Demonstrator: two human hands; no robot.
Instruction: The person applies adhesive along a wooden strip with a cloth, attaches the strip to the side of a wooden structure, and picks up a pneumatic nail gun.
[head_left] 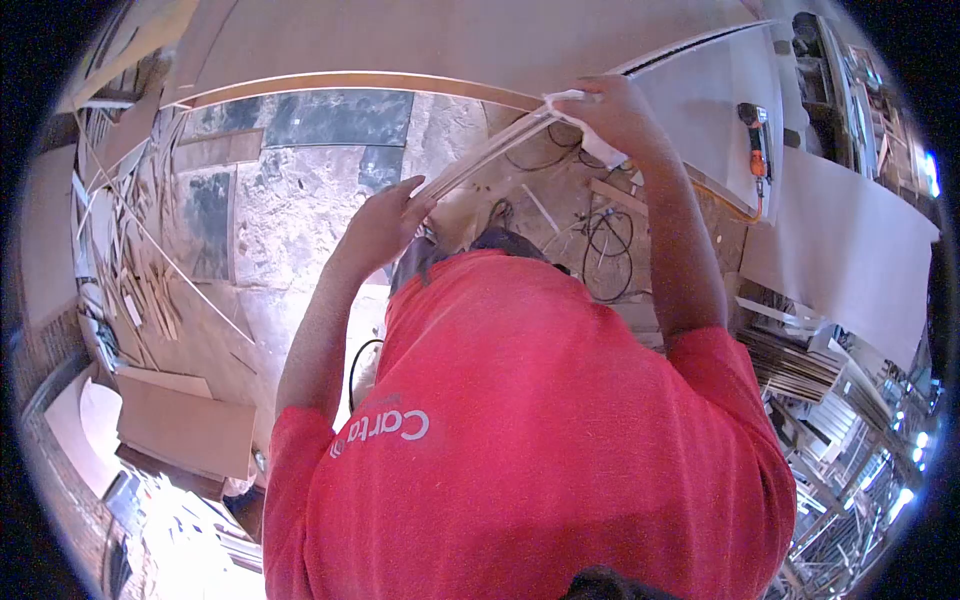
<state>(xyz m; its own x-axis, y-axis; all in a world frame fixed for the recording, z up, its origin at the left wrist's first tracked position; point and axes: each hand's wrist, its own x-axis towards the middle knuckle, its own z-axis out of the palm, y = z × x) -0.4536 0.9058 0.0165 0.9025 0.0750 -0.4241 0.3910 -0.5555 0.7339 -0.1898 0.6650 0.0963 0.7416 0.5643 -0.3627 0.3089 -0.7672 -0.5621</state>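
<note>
My left hand (pixel 385 228) is closed on the near end of a long, pale strip (pixel 490 152), which looks like thin wood. The strip slants up and to the right from there. Farther along it, my right hand (pixel 618 118) grips the strip by the edge of the large work surface (pixel 350 40). A crumpled white piece (pixel 600 148), cloth or paper, hangs under my right palm. My right fingertips are partly hidden by the hand itself. An orange and black air tool (pixel 755 155) with an orange hose lies on the panel right of my right hand.
Wood offcuts (pixel 150 290) are heaped on the floor at left. Black cables (pixel 608 245) coil on the floor below the strip. A large pale sheet (pixel 845 250) stands at right, above stacked boards (pixel 790 365). Brown panels (pixel 185 420) lie at lower left.
</note>
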